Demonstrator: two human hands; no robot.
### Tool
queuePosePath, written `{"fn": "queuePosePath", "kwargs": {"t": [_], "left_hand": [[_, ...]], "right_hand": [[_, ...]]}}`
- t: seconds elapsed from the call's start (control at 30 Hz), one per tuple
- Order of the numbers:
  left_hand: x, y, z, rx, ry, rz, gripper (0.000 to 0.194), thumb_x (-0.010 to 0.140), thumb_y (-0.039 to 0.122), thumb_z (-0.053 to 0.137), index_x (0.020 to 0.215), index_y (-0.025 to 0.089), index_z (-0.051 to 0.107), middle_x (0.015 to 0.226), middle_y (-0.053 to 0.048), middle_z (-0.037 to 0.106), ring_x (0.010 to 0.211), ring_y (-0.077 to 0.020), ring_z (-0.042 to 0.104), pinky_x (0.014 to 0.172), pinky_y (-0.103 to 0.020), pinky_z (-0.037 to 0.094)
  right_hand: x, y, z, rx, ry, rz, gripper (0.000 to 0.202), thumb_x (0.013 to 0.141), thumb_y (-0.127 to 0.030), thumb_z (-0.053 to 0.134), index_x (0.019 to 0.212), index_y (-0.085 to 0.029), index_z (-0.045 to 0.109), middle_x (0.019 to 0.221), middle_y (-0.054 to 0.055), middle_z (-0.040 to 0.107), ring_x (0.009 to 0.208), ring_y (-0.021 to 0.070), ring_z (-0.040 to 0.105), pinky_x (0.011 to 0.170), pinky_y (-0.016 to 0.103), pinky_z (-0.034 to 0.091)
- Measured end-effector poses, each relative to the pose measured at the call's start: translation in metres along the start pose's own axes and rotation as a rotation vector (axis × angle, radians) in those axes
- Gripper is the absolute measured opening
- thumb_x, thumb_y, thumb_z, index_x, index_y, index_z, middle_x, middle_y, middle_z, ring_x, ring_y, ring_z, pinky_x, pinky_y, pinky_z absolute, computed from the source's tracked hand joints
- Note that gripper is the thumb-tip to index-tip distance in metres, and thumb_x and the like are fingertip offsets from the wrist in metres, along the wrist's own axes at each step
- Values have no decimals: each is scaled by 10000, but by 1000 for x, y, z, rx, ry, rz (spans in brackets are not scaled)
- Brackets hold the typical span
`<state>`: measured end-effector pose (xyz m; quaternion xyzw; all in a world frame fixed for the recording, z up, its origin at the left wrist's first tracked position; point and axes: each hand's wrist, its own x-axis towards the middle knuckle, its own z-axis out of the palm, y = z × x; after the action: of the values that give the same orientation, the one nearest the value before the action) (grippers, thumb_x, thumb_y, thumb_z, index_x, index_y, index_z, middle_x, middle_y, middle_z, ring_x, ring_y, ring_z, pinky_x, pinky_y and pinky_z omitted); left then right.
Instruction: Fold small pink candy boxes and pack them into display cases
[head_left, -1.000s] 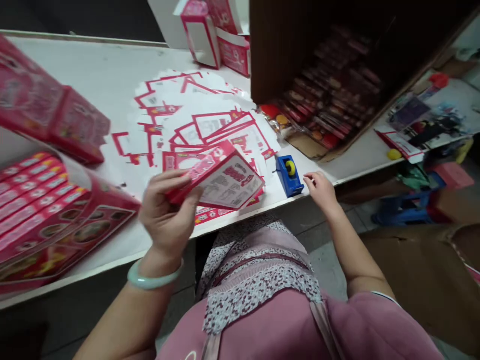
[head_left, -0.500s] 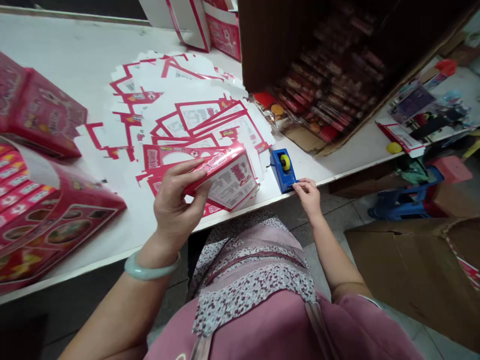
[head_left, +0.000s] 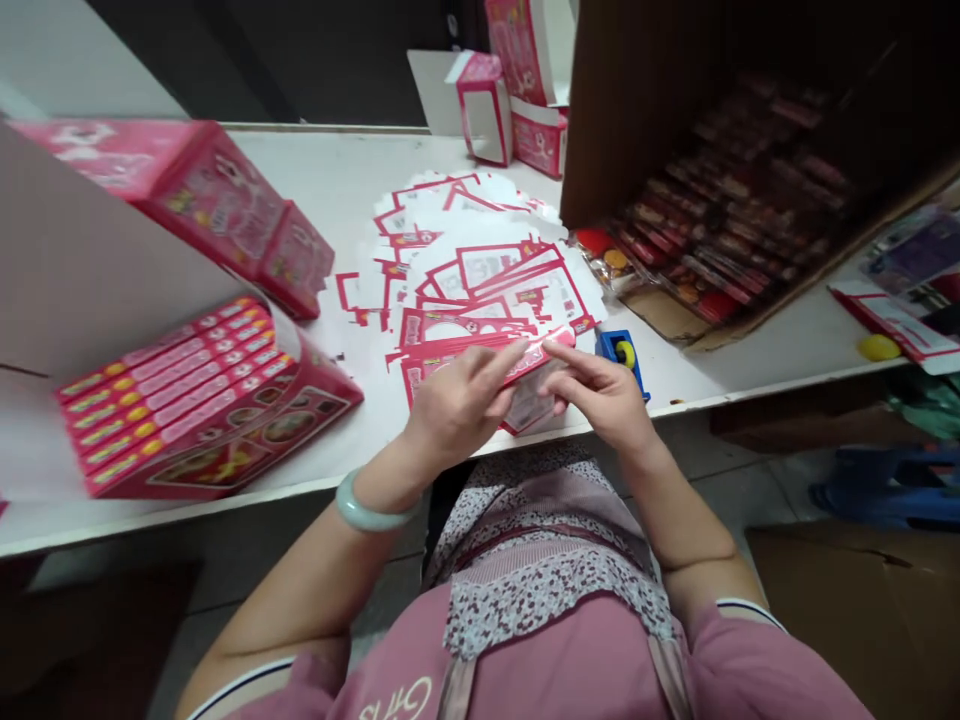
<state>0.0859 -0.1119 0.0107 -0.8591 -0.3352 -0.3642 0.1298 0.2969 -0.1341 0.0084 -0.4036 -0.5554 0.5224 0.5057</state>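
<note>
Just above the table's front edge, my left hand (head_left: 456,405) grips a small pink-and-white cardboard box (head_left: 531,397) by its left side, fingers lying along the top. Against the box's right end, my right hand (head_left: 604,398) has its index finger on the top edge and its thumb by the printed face. Whether any tape is between these fingers is too small to tell. A blue tape dispenser (head_left: 637,378) with a yellow roll stands just behind my right hand, partly covered by it. Under and behind the box lie flat pink-and-white carton blanks (head_left: 480,265), overlapping in a fanned pile.
To the left, a pink display carton (head_left: 300,410) holds rows of upright small boxes, with more pink cartons (head_left: 232,205) behind. A large brown cardboard box (head_left: 645,130) of wrapped items stands at right. Pink cartons (head_left: 487,110) stand at the back. A yellow ball-like item (head_left: 879,347) lies far right.
My right hand has left the tape dispenser and come to the right end of the small box. My left hand still holds the box. The view has shifted left.
</note>
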Motion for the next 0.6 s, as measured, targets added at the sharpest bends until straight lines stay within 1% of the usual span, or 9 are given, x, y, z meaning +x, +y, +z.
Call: {"fn": "queuePosePath", "kwargs": {"t": [0.07, 0.13, 0.2, 0.27, 0.33, 0.43, 0.5, 0.53, 0.6], "left_hand": [[3, 0, -4, 98, -111, 62, 452, 1009, 178, 460, 1458, 234, 449, 919, -63, 629, 683, -165, 598, 527, -247, 449], [5, -5, -3, 111, -156, 92, 413, 1025, 188, 420, 1430, 211, 500, 921, -78, 624, 675, -172, 584, 505, -250, 424], [5, -16, 1, -13, -132, 41, 367, 1020, 207, 454, 1369, 183, 565, 968, -96, 640, 724, -175, 606, 539, -261, 461], [3, -30, 4, -227, -64, -86, 307, 992, 213, 541, 1285, 194, 631, 1001, -82, 660, 813, -170, 640, 634, -272, 518], [-6, -46, 5, -370, 16, -210, 299, 970, 197, 596, 1264, 217, 651, 1029, -60, 674, 906, -161, 654, 750, -286, 544], [-36, -68, 7, -443, 255, -497, 341, 934, 209, 639, 1275, 206, 647, 1084, -63, 683, 951, -162, 650, 832, -318, 541], [-59, -75, 10, -536, 571, -847, 344, 787, 276, 740, 1116, 193, 684, 965, -27, 676, 854, -159, 641, 831, -339, 540], [-68, -74, 13, -562, 687, -937, 355, 715, 307, 750, 1043, 200, 665, 885, 4, 643, 806, -152, 623, 847, -358, 540], [-72, -63, 16, -636, 725, -980, 367, 634, 348, 722, 961, 241, 594, 823, 41, 591, 778, -159, 611, 889, -418, 543]], "right_hand": [[20, -2, 9, -75, -7, -33, 451, 860, -367, 699, 1301, -275, 694, 778, -19, 739, 561, 106, 588, 589, 285, 565], [37, 0, 10, -225, 0, -50, 568, 875, -358, 691, 1426, -264, 592, 737, -23, 725, 554, 121, 579, 598, 290, 556], [50, 3, 3, -426, -9, -52, 696, 865, -327, 713, 1516, -250, 479, 688, -28, 705, 572, 149, 590, 642, 308, 554], [56, 8, -10, -612, 13, -65, 775, 847, -305, 735, 1548, -233, 414, 714, -16, 706, 630, 178, 619, 704, 332, 554], [53, 20, -25, -701, 113, -120, 767, 858, -323, 722, 1543, -218, 394, 930, 49, 738, 796, 209, 663, 805, 362, 555], [36, 51, -42, -613, 241, -112, 691, 856, -412, 711, 1464, -210, 453, 1298, 148, 630, 1117, 257, 621, 896, 385, 547], [25, 70, -45, -447, 174, 41, 533, 845, -468, 699, 1295, -214, 568, 1187, 128, 654, 1051, 252, 627, 806, 368, 561], [23, 75, -44, -347, 131, 117, 427, 856, -484, 674, 1181, -216, 610, 1051, 92, 672, 941, 230, 636, 744, 346, 557], [29, 70, -43, -185, 125, 150, 272, 914, -471, 588, 975, -209, 625, 840, 20, 636, 771, 174, 605, 698, 300, 532]]}}
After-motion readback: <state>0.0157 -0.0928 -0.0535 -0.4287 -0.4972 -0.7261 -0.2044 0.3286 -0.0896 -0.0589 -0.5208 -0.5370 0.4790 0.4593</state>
